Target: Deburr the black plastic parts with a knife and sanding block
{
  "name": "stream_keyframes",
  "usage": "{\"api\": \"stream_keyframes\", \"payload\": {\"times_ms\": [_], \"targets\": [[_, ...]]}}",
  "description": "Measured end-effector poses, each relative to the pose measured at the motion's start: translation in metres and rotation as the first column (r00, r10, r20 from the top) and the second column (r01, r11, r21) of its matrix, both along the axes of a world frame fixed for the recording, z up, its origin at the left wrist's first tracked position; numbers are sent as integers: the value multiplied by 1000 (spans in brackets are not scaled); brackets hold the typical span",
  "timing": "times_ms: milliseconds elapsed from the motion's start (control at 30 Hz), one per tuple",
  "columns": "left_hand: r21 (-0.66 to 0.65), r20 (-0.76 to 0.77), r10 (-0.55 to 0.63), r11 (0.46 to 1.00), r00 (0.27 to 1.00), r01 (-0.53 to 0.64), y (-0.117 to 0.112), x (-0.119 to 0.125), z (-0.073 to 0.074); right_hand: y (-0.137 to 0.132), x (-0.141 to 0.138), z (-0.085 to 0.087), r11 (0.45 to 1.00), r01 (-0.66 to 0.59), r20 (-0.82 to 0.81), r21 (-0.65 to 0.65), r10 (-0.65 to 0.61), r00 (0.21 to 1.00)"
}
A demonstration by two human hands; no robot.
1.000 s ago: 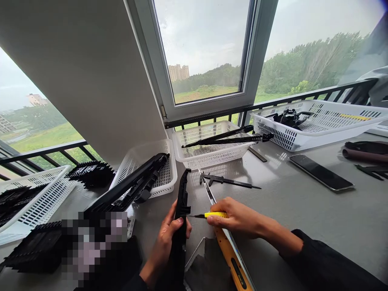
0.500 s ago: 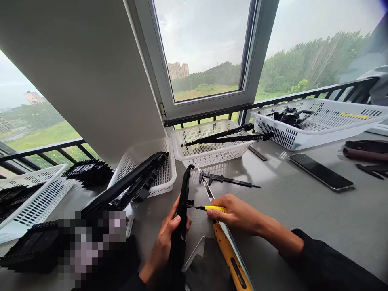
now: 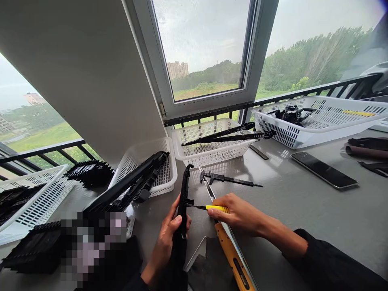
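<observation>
My left hand (image 3: 165, 238) is wrapped around a long black plastic part (image 3: 182, 210) and holds it upright on edge above the grey table. My right hand (image 3: 239, 212) pinches a small yellow-handled tool (image 3: 212, 208). The tool's thin dark tip touches the side of the black part, just above my left thumb. Under my right hand lies an orange-handled ruler-like tool (image 3: 233, 258).
A black caliper (image 3: 226, 179) lies behind my hands. White mesh baskets (image 3: 209, 155) (image 3: 165, 180) (image 3: 303, 139) hold long black parts. More black parts are stacked at the left (image 3: 89, 171). A phone (image 3: 324, 169) lies at the right, with dark items (image 3: 366, 147) beyond it.
My left hand has lifted the black part slightly and moved it closer to the tool. The tool's tip, near the part before, now rests against its side.
</observation>
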State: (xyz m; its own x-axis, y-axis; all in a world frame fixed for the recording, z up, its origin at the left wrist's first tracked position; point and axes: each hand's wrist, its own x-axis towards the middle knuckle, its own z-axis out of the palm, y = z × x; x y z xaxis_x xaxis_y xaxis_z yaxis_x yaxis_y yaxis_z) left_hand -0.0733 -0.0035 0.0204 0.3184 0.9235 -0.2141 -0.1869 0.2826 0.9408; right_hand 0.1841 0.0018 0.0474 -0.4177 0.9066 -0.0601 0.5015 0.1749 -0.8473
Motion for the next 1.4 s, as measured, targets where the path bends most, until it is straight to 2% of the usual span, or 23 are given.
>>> {"api": "stream_keyframes", "payload": {"times_ms": [167,300,467,633,900,1033,1133,1400], "targets": [[-5,36,13,1000,999,-12,2,0,-4,0,1,-1,1000,0,-13,17,0,1000],[0,43,-25,1000,999,25,2,0,-3,0,1,-1,999,2,-37,32,0,999],[-10,25,11,1000,1000,-11,1,0,-2,2,1,-1,1000,7,-35,23,-6,999],[-13,5,-10,1000,1000,10,1,0,1,3,3,-2,1000,7,-44,24,-6,999],[13,46,64,998,997,-65,-5,2,4,0,-3,-7,1000,11,8,-4,-11,1000],[-37,128,83,996,988,-79,-9,8,5,0,-5,-9,999,33,14,17,-33,999],[-69,139,54,997,989,-45,-12,11,4,0,-5,-8,1000,24,1,13,-24,1000],[16,104,-42,999,994,41,-19,11,13,-9,-11,3,999,-21,-7,-28,21,1000]]}}
